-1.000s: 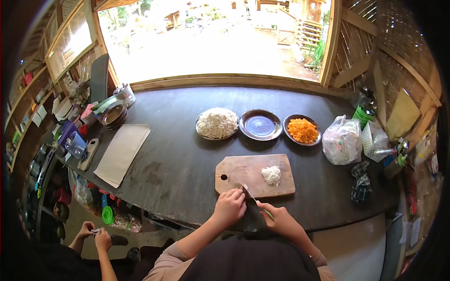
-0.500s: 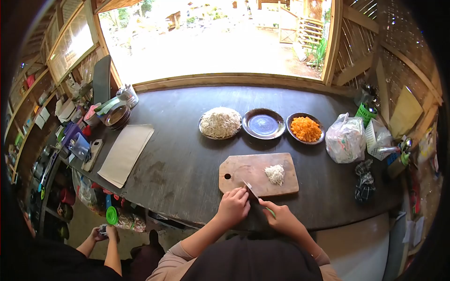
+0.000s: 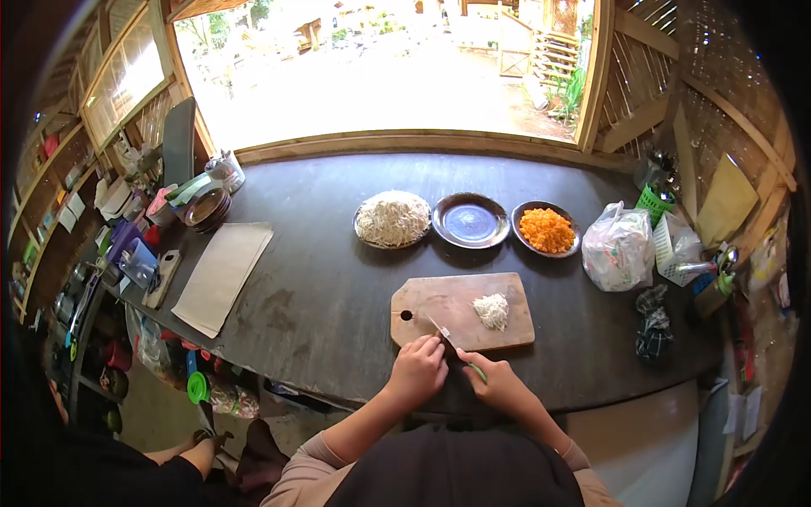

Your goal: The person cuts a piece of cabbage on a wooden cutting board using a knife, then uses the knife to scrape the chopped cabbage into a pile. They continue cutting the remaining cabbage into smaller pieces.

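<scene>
A wooden cutting board (image 3: 498, 338) lies on the dark table, with a small heap of white shreds (image 3: 491, 312) on its right half. At the board's near edge, my left hand (image 3: 418, 365) is closed with its fingers bent; whatever is under the fingertips is too hidden to make out. My right hand (image 3: 497, 382) grips a knife (image 3: 442, 329) with a green handle, its blade pointing up and left beside my left fingertips. Beyond the board stand a plate heaped with white shreds (image 3: 393, 217), an empty dark plate (image 3: 470, 221) and a bowl of chopped orange pieces (image 3: 547, 230).
A white plastic bag (image 3: 619, 248) and a dark cloth bundle (image 3: 654, 324) are on the right. On the left lie brown paper sheets (image 3: 221, 279), a small board (image 3: 161, 279) and stacked bowls (image 3: 207, 209). Another person's hands (image 3: 205, 441) show at lower left.
The view has shifted slightly. My hands keep nearly the same places, with the knife tilted a little differently. The other person's hands have moved lower.
</scene>
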{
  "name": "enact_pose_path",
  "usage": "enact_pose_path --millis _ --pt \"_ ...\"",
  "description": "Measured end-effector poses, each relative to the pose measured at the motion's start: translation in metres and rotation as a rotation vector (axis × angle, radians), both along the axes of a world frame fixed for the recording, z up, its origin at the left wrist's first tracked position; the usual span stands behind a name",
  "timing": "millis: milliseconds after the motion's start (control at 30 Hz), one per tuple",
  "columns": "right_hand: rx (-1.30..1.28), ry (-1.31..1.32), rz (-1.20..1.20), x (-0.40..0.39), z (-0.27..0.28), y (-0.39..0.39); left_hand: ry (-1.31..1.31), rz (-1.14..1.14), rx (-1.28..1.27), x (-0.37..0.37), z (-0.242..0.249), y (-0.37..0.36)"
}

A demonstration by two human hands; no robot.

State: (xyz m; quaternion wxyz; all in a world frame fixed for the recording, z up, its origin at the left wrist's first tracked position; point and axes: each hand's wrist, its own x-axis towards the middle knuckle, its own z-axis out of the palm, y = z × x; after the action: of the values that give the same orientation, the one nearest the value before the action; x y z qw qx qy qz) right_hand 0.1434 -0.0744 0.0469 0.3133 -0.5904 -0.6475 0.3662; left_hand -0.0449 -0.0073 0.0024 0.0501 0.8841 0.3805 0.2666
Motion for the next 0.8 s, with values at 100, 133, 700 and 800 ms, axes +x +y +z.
enact_pose_path --millis 100,133,700,800 --pt "0.071 -0.002 0.012 0.002 -0.001 -0.002 -0.008 -0.002 -0.003 0.000 -0.001 0.002" --pt "0.057 0.010 0.017 0.007 0.000 -0.006 -0.014 -0.006 -0.005 0.000 -0.002 0.002" --pt "0.029 0.002 0.036 0.009 0.008 -0.011 -0.041 -0.028 -0.014 0.000 0.002 0.002" --pt "0.064 0.031 0.031 0.000 -0.002 -0.003 -0.045 -0.023 -0.012 0.000 0.001 0.002"
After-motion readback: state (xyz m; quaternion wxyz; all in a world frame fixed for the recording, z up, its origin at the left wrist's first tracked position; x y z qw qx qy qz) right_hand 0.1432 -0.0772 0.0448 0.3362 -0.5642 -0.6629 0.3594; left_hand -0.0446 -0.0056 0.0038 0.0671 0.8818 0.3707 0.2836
